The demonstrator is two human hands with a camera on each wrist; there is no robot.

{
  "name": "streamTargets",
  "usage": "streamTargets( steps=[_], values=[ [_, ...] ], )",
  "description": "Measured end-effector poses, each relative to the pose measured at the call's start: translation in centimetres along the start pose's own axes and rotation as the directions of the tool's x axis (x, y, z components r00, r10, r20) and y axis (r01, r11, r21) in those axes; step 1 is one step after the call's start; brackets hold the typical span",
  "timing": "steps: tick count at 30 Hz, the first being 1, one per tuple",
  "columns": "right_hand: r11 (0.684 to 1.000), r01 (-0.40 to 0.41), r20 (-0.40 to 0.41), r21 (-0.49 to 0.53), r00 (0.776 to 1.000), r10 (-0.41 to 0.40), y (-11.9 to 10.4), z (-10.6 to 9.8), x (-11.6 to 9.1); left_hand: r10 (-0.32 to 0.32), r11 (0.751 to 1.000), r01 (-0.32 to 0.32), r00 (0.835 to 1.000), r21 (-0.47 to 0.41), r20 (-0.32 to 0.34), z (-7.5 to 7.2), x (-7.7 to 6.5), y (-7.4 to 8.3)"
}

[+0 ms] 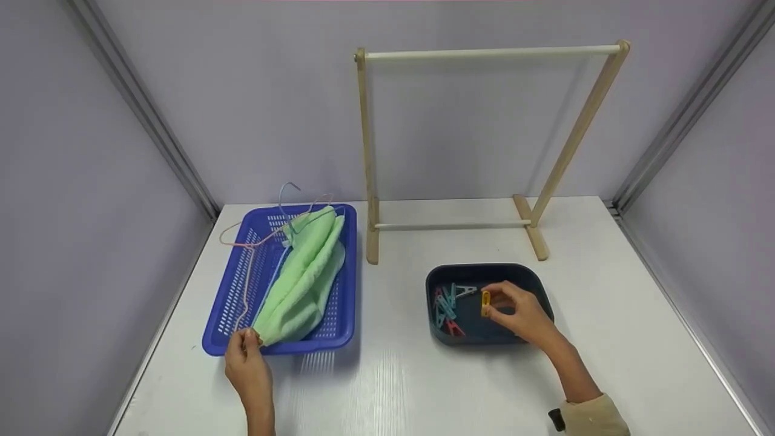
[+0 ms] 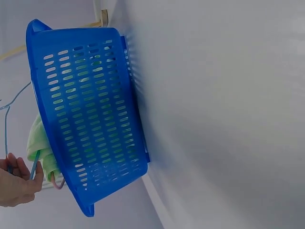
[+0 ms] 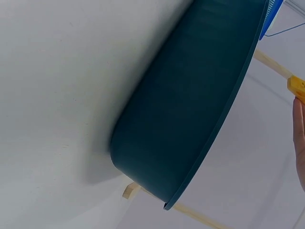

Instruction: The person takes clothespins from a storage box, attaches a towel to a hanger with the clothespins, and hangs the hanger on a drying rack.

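My left hand is at the near rim of a blue basket, pinching the end of a blue clothes hanger where a light green towel drapes over it. Beside the towel, a pink hanger lies across the basket. Between thumb and fingertips, my right hand pinches a yellow clothespin above a dark bin. Several teal clothespins and a red clothespin lie at the bin's left side. In the right wrist view, the yellow clothespin shows at the right edge.
Behind the bin stands a wooden rack with a white top bar and two angled feet, one of them a right foot. Basket, bin and rack share a white table walled at the back and sides.
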State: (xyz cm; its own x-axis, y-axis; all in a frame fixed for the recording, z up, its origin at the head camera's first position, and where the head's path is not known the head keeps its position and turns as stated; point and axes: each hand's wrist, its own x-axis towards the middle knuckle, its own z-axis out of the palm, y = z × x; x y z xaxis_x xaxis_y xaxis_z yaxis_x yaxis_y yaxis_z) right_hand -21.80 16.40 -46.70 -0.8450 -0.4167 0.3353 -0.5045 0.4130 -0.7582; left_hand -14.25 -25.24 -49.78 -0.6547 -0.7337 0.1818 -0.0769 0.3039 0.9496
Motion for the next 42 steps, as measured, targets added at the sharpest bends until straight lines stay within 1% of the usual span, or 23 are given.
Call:
streamTargets(
  steps=[5, 8, 16, 21, 23, 28, 36, 42],
  values=[
    [1.0, -0.004, -0.004, 0.005, 1.0, 0.005, 0.1, 0.0, -0.1, 0.045, 0.997, -0.048, 0.998, -0.063, -0.046, 0.3, -0.1, -0.4],
    [1.0, -0.016, -0.005, 0.007, 1.0, 0.016, 0.1, 0.0, -0.1, 0.048, 0.994, -0.054, 0.997, -0.098, -0.059, 0.4, -0.1, -0.6],
    [1.0, -0.025, 0.001, 0.002, 1.0, 0.025, 0.1, 0.0, -0.2, 0.04, 0.987, -0.055, 0.994, -0.154, -0.099, 0.8, 0.0, -1.1],
    [0.999, -0.039, 0.001, 0.01, 0.999, 0.039, 0.0, 0.0, -0.2, 0.059, 0.979, -0.079, 0.992, -0.188, -0.107, 1.2, 0.0, -1.3],
    [0.999, -0.045, 0.0, 0.015, 0.999, 0.045, 0.0, 0.0, -0.2, 0.07, 0.978, -0.09, 0.991, -0.186, -0.11, 1.4, 0.1, -1.3],
    [0.998, -0.055, -0.002, 0.019, 0.998, 0.055, 0.0, 0.0, -0.3, 0.069, 0.98, -0.088, 0.991, -0.177, -0.113, 1.4, 0.0, -1.1],
    [0.998, -0.05, -0.008, 0.029, 0.999, 0.05, 0.0, 0.0, -0.3, 0.057, 0.966, -0.084, 0.991, -0.244, -0.118, 1.0, 0.1, -0.3],
    [0.999, -0.044, -0.006, 0.017, 0.999, 0.044, -0.1, -0.1, -0.2, 0.05, 0.958, -0.083, 0.991, -0.275, -0.124, 0.8, 0.4, -0.1]
  ],
)
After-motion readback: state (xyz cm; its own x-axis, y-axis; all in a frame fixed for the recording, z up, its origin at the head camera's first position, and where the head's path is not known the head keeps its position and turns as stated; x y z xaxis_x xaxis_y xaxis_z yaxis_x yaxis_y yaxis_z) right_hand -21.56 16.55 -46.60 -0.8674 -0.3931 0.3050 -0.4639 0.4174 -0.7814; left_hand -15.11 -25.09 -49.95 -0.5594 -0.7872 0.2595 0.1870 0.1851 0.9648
